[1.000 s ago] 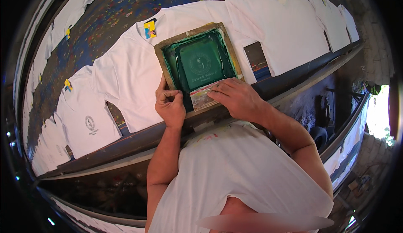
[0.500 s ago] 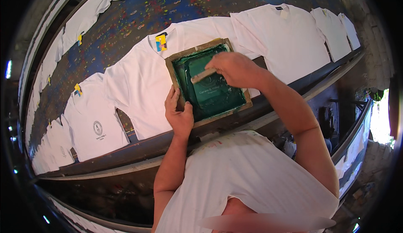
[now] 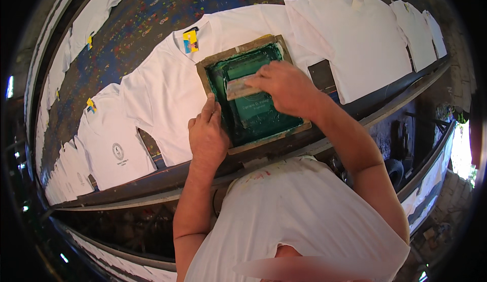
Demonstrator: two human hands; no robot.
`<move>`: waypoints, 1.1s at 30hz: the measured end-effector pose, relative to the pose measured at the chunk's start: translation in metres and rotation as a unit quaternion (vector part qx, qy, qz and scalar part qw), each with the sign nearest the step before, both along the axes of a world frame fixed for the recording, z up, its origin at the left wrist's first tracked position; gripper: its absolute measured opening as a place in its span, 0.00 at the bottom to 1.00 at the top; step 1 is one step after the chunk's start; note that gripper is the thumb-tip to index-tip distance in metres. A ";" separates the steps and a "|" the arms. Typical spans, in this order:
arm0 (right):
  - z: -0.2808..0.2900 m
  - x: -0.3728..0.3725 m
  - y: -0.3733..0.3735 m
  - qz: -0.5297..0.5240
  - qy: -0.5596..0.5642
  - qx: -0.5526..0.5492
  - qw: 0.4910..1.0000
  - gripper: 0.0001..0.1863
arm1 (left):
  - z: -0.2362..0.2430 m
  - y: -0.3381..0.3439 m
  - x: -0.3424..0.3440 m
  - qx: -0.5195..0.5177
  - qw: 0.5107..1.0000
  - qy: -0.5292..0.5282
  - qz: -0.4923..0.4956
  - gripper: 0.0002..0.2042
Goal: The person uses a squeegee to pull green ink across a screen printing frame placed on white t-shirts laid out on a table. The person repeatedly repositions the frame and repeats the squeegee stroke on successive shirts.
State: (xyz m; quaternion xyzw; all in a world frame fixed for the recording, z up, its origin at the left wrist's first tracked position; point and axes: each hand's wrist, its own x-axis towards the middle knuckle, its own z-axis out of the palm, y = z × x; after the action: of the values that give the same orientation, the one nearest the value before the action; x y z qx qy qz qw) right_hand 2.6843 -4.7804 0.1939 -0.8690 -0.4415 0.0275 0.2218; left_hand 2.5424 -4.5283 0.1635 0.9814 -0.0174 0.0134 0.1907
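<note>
A wooden-framed printing screen with green mesh lies on a white T-shirt. My right hand is closed around a squeegee, a flat blade held above the upper part of a round emblem with lettering in the mesh. My left hand holds the screen's left side, one finger pointing up along the wood; part of its grip is hidden. A yellow and blue tag hangs at the shirt's collar, beyond the screen.
On the left, a white T-shirt carries a dark round print. Another white T-shirt lies to the right. They lie along a long paint-spotted table, whose near edge runs in front of me. More shirts line its far side.
The squeegee has tilted, showing more of its blade, and shifted slightly up the mesh. My left hand has slid along the frame's side, with its finger now pointing upward. The view has shifted slightly.
</note>
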 end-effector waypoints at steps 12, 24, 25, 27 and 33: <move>0.010 -0.089 -0.035 0.066 0.022 0.030 0.997 0.19 | -0.005 -0.004 -0.003 -0.036 0.999 -0.021 0.022 0.25; -0.014 0.013 -0.004 -0.002 -0.032 0.063 0.998 0.22 | -0.004 -0.006 0.002 0.024 0.999 -0.015 0.016 0.22; -0.016 -0.008 -0.012 0.016 -0.035 0.055 0.998 0.22 | -0.004 -0.008 0.001 0.027 0.999 -0.013 0.025 0.21; -0.017 -0.046 -0.028 0.045 -0.049 0.047 0.997 0.23 | -0.003 -0.010 0.001 0.029 0.999 -0.015 0.037 0.21; -0.007 -0.078 -0.054 0.129 -0.035 0.060 0.989 0.18 | -0.006 -0.018 0.004 0.035 0.997 -0.024 0.065 0.20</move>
State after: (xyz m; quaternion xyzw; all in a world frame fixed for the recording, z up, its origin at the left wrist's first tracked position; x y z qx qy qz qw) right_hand 2.6063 -4.8346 0.1864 -0.7902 -0.5585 -0.0007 0.2522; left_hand 2.5461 -4.5461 0.1571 0.9859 0.0412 0.0487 0.1550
